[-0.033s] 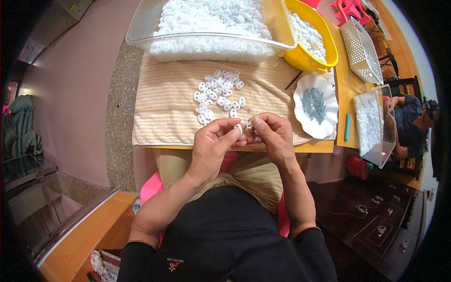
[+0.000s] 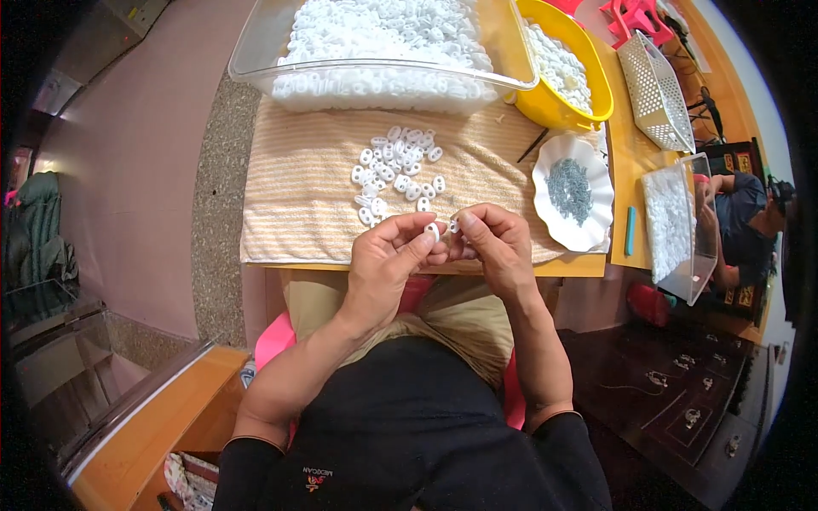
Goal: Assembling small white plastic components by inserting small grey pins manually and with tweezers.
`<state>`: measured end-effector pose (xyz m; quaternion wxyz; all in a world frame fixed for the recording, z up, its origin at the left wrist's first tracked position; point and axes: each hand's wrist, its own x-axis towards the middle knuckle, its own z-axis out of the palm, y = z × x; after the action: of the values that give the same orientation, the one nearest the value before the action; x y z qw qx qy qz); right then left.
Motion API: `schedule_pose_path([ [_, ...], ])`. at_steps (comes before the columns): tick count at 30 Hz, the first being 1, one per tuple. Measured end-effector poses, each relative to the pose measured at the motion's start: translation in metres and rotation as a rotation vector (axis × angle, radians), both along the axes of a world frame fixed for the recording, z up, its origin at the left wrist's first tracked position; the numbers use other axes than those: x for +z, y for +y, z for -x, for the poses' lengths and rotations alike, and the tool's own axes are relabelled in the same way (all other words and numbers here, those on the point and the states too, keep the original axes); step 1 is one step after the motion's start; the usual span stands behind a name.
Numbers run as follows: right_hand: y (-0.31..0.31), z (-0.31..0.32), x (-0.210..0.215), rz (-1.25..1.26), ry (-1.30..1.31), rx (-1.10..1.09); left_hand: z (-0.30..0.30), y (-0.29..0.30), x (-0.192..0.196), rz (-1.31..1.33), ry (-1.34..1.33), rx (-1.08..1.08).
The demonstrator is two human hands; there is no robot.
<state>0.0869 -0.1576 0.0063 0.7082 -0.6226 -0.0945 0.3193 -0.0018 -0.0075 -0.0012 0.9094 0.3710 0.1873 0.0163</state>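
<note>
The left hand (image 2: 383, 260) has its grip closed around a white oval piece (image 2: 433, 232), pinched between thumb and forefinger above the near edge of the striped towel (image 2: 298, 187). Just beside it, the grip of the right hand (image 2: 504, 249) pinches another small white piece (image 2: 453, 226). Beyond them, loose two-holed white ovals (image 2: 388, 153) lie heaped on the towel-covered desk (image 2: 562, 266), with a scalloped white dish (image 2: 542, 223) of small grey parts (image 2: 569, 189) to the right and a clear plastic bin (image 2: 383, 64) behind.
</note>
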Motion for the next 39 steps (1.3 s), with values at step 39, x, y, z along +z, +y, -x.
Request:
schedule_pose_path([
  [39,-0.008,-0.01,0.005,-0.025,-0.02,-0.058,-0.004,0.022,-0.004,0.53,-0.056,-0.156],
])
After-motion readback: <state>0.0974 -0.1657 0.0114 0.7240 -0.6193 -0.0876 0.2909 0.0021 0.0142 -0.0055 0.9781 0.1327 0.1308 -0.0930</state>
